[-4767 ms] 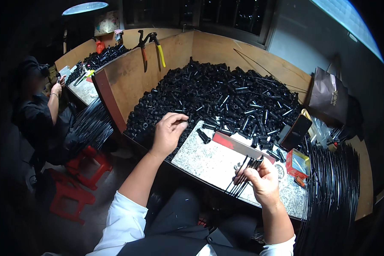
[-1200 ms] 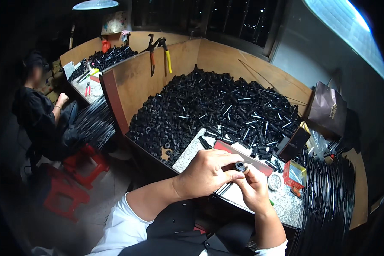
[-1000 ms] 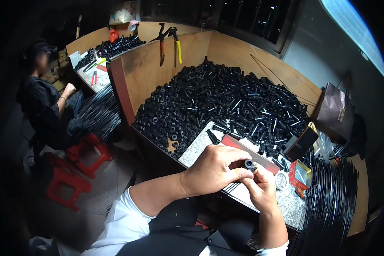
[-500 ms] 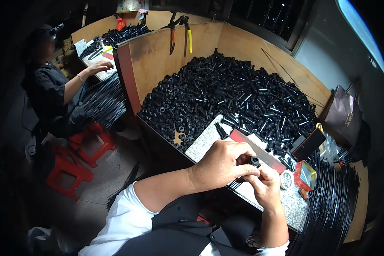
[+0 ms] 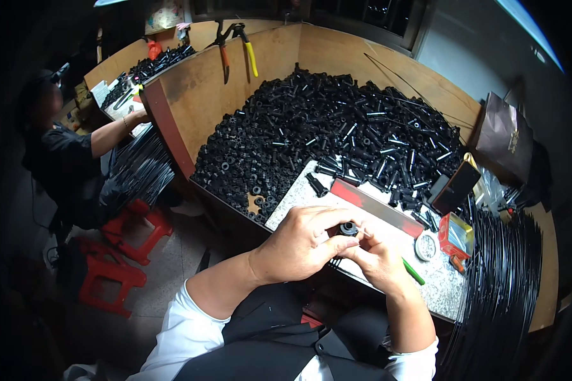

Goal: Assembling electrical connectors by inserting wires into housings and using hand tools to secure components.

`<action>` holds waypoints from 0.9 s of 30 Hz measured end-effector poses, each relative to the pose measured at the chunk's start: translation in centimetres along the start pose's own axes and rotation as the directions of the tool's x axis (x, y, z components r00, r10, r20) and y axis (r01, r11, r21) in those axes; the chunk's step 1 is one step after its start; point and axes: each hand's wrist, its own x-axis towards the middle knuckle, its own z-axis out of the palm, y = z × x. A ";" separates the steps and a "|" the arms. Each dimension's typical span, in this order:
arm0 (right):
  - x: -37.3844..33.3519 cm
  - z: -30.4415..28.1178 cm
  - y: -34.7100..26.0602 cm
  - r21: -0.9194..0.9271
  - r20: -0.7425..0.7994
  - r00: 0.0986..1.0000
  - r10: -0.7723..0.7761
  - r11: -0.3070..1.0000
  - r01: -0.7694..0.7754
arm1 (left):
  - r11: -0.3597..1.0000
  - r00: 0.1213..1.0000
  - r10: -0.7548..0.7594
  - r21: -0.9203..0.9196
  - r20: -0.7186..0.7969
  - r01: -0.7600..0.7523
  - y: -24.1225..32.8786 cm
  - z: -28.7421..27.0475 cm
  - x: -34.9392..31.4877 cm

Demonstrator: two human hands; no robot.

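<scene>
My left hand [image 5: 302,246] is closed on a short black tubular part [image 5: 347,228], its round, hollow end facing up between thumb and fingers. My right hand [image 5: 382,263] meets it from the right, fingertips pinched at the part's side. Something small and pale shows at those fingertips, too small to name. Both hands are above the near edge of a speckled white work board [image 5: 442,289]. Beside my right hand lies a green stick-like thing [image 5: 414,272], partly hidden by the hand.
Black tubes and rings form a big heap [image 5: 337,127] inside wooden walls. A red-edged metal bar [image 5: 378,208], a round white dish [image 5: 425,247], a red box [image 5: 454,235] and a phone [image 5: 457,187] lie nearby. Black rods [image 5: 499,279] hang at right. A co-worker [image 5: 63,146] sits left near red stools [image 5: 111,273].
My view has shifted, and my hands with the black part sit further left in the picture. The green thing now shows beside my right hand. The co-worker's hand has gone behind the partition.
</scene>
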 end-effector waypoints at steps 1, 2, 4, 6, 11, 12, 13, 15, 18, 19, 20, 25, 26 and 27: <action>0.2 0.0 0.3 -0.017 -0.009 1.000 -0.014 1.000 0.014 | 0.998 0.998 -0.063 -0.017 0.031 0.064 0.4 0.0 -0.1; 0.2 0.0 0.6 -0.012 -0.016 1.000 -0.014 1.000 0.014 | 0.998 0.997 -0.063 -0.017 0.041 0.064 0.6 0.3 -0.2; 0.3 0.0 1.0 -0.040 -0.013 0.999 0.042 0.998 -0.043 | 0.986 0.996 -0.044 0.158 -0.077 0.056 1.0 1.1 -0.7; 0.3 0.2 0.8 -0.023 -0.016 1.000 0.004 1.000 -0.005 | 0.967 0.997 0.007 0.254 -0.073 0.011 0.9 1.9 -1.2; -0.4 0.7 0.8 -0.253 -0.037 0.993 -0.108 0.963 0.095 | 0.962 0.990 -0.082 0.249 -0.118 0.109 1.0 3.4 -2.5; -0.6 0.7 0.8 -0.386 -0.028 0.990 -0.137 0.915 0.116 | 0.963 0.989 -0.070 0.251 -0.129 0.101 1.1 3.6 -2.5; -0.6 0.9 0.8 -0.362 -0.038 0.983 -0.182 0.919 0.156 | 0.972 0.989 -0.120 0.192 -0.086 0.135 1.3 3.5 -2.5; -0.7 1.0 0.9 -0.383 -0.045 0.977 -0.207 0.907 0.175 | 0.970 0.989 -0.089 0.215 -0.120 0.114 0.9 4.2 -2.6; -0.9 1.3 1.0 -0.404 -0.049 0.972 -0.231 0.895 0.192 | 0.962 0.984 -0.091 0.244 -0.150 0.126 0.4 4.4 -2.9; -1.0 1.4 1.0 -0.405 -0.050 0.971 -0.232 0.894 0.193 | 0.956 0.982 -0.120 0.251 -0.144 0.153 0.3 4.3 -3.0; -1.1 1.4 1.1 -0.404 -0.060 0.972 -0.228 0.896 0.185 | 0.957 0.984 -0.122 0.247 -0.133 0.152 0.1 4.4 -3.1; -1.3 1.5 2.2 -0.324 -0.060 0.961 -0.272 0.915 0.239 | 0.928 0.989 0.042 0.371 -0.140 0.013 -0.1 4.9 -3.3; -1.3 1.5 2.3 -0.303 -0.054 0.954 -0.294 0.916 0.264 | 0.918 0.988 0.057 0.397 -0.142 0.004 -0.1 5.0 -3.3; -1.6 1.5 1.7 -0.318 -0.052 0.969 -0.241 0.924 0.212 | 0.920 0.989 0.056 0.391 -0.135 0.001 -0.1 5.1 -3.5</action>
